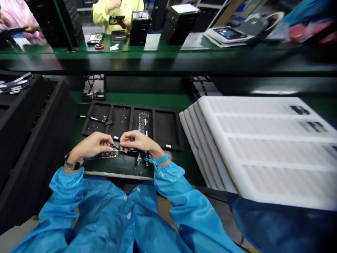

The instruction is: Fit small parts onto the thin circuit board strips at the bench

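Blue coat [110, 219] closest. Above the worktop [121, 167] near its front edge, small dark part [113, 146] in the left hand [95, 144], pinched tight; right hand [138, 140] bunched up just beside, cannot tell whether gripping. Likely light, easy to break; pinch softly by edges.

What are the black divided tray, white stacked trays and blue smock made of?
The black divided tray looks like matte foam, from its thick, dull walls. The white stacked trays seem matte foam too, given their soft, rounded edges. The blue smock looks like thin, shiny synthetic cloth, from its creases.
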A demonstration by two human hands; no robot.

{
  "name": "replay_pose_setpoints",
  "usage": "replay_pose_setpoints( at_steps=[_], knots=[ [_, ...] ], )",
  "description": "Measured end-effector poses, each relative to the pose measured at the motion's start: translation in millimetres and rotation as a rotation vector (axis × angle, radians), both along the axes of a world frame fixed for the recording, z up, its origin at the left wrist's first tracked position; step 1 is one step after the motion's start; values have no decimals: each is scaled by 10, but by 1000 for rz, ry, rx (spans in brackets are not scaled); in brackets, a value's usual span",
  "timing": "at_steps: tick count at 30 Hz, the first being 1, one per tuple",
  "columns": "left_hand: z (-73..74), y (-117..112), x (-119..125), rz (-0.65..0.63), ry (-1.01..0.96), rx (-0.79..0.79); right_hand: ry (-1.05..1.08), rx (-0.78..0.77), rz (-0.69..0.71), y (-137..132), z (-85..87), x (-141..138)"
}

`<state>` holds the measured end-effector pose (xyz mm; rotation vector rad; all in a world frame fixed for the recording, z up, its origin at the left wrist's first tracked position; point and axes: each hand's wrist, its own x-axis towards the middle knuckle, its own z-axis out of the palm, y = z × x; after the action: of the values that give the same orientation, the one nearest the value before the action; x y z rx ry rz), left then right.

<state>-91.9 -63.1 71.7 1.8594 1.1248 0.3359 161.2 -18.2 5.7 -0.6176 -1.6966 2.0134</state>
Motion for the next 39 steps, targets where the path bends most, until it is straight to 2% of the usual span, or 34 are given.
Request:
replay_pose_setpoints(
  at_steps=[5, 9, 11, 16, 22, 39],
  knots=[
    [-324, 393, 63, -74, -17, 44, -3, 7, -83, 43, -97, -34],
    [-424, 502, 123, -22, -131, -85, -19, 14, -122, 101, -152, -6],
    [-441, 525, 148, 7, -186, -101, -15, 0, -140, 114, -161, 5],
    [-474, 543, 164, 55, -216, -7, -12, -35, -164, 115, -186, -7],
    [-514, 504, 170, 100, -253, -27, -31, -68, -206, 90, -212, -43],
    [-507, 463, 195, 93, -216, 35, -94, -140, -229, 25, -186, -60]
  ],
)
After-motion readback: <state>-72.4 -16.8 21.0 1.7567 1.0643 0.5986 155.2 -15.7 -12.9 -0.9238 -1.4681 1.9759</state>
